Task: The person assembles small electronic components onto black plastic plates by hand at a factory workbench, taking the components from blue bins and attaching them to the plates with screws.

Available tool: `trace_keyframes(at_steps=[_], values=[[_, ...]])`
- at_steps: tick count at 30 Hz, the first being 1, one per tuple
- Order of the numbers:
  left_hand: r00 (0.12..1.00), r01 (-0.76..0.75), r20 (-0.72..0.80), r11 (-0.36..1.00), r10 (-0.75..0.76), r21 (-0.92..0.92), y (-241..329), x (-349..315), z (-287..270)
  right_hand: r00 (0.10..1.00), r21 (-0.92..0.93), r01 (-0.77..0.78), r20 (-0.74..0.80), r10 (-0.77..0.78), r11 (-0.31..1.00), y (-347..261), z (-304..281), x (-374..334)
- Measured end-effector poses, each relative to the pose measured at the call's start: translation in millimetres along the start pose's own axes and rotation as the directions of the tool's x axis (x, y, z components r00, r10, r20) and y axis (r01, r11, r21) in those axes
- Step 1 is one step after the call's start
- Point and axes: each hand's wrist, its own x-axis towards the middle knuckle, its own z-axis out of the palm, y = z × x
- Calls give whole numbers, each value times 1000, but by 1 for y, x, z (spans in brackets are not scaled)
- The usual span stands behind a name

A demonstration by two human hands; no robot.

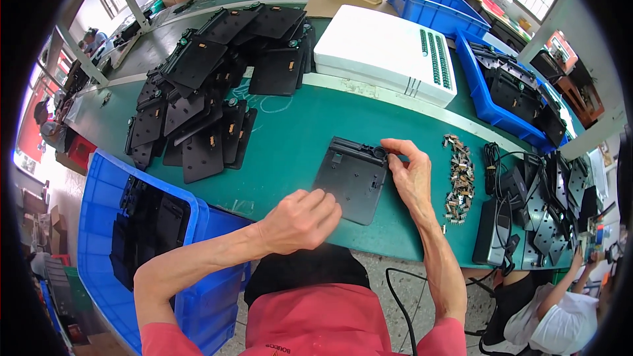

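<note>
My right hand (412, 175) pinches the far right corner of the black plate (353, 178) near the counter's front edge; my left hand (300, 221), loosely curled and empty, steadies its near corner.

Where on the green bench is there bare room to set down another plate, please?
Bare green surface lies between the pile of black plates, the white box and the plate being worked on. It is crowded to the right, where the small metal parts and cabled black units lie.
</note>
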Motion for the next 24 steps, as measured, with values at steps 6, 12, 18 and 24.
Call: trace_keyframes(at_steps=[6, 12, 18, 24], values=[[961, 143, 257, 976, -96, -167, -3, 20, -8, 984, -266, 143, -68, -167, 953, 2, -2, -1], [985, 140, 142, 943, -100, -302, 1, 41, 14, 987, -223, 135, -58, -152, 965, 5, 1, -2], [994, 110, 40, 945, -103, -309, -6, 46, 34, 991, -65, 6, -131, -15, 998, -3, -8, 2], [988, 141, -8, 935, -151, -326, -8, 42, 37, 967, -213, 153, -170, -191, 965, -46, -34, 64]])
